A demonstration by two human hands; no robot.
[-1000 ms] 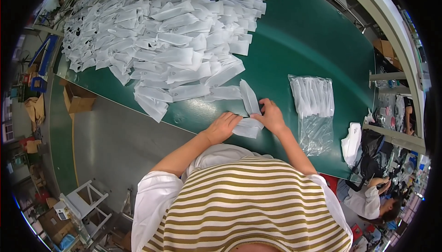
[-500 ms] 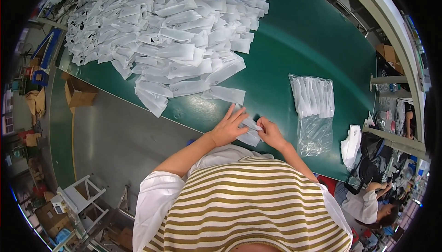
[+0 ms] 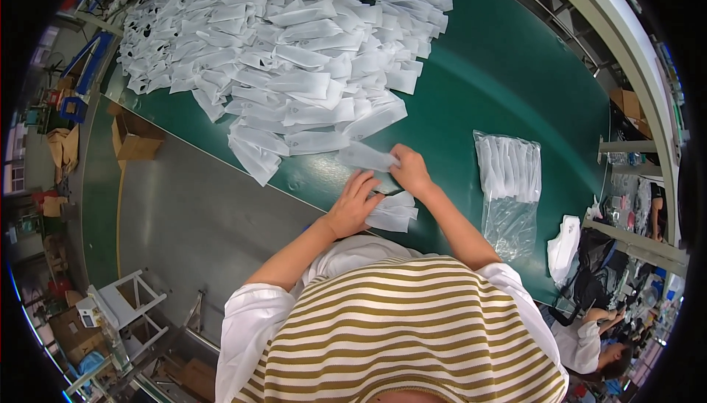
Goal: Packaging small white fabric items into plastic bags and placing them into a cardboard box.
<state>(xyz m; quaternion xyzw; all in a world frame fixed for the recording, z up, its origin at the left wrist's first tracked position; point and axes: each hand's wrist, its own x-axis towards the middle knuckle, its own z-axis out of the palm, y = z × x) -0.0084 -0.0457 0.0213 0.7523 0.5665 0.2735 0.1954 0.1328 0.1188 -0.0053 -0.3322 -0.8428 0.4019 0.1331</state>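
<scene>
Close to the table's front edge, my left hand (image 3: 352,208) lies palm down with its fingers stretched out, against a small stack of frosted white packets (image 3: 392,214). Farther in, my right hand (image 3: 412,173) pinches the right end of a single frosted packet (image 3: 364,157), slightly blurred. The other end of that packet lies by the near edge of a large heap of similar flat packets (image 3: 309,83). To the right is a clear plastic bag (image 3: 509,182), its far part filled with a row of packets and its near part flattened.
The green table (image 3: 508,79) has a metal frame (image 3: 633,50) along its right side. Near the right edge lies a white item (image 3: 563,247). A cardboard box (image 3: 136,134) stands beside the left edge. Another person (image 3: 589,340) sits at the lower right.
My right hand has moved up from the small stack and taken hold of a packet by the heap. My left hand has shifted slightly left and down. The whole view has shifted a little.
</scene>
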